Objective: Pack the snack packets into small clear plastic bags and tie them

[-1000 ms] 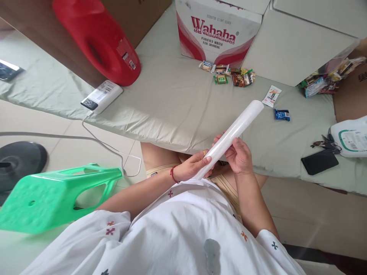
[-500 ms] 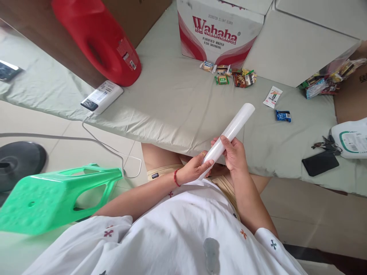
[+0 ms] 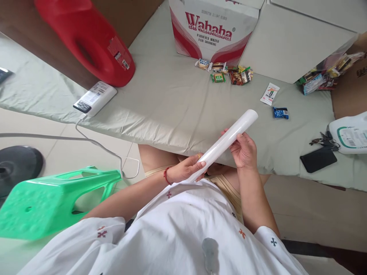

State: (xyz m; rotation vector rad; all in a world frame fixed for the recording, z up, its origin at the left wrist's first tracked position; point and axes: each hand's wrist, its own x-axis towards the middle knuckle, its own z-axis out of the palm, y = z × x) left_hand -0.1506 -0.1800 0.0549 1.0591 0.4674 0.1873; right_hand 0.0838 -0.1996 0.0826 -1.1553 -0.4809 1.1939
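Note:
A glossy white roll (image 3: 222, 147), like a rolled-up sheet, slants from my lap up to the right over the edge of the sheet-covered bed. My left hand (image 3: 187, 168), with a red bracelet at the wrist, is closed around its lower part, thumb on top. Further up, my right hand (image 3: 244, 149) grips the roll from its right side. That thumb rests against the near side, and some fingertips show past the far side. The roll's lowest end lies against my white shirt (image 3: 177, 214).
Small wrapped snacks (image 3: 219, 77) lie before a Wahaha carton (image 3: 213, 32). A white packet (image 3: 270, 94) and a blue packet (image 3: 280, 112) are nearer. A red jug (image 3: 114, 57) and white power bank (image 3: 96, 97) are left, above a green stool (image 3: 37, 206). Black wallet-like item (image 3: 318, 161) at right.
My hands have moved apart along the roll, the right one up and to the right, the left one to the left. The roll now leans flatter. The view has shifted slightly.

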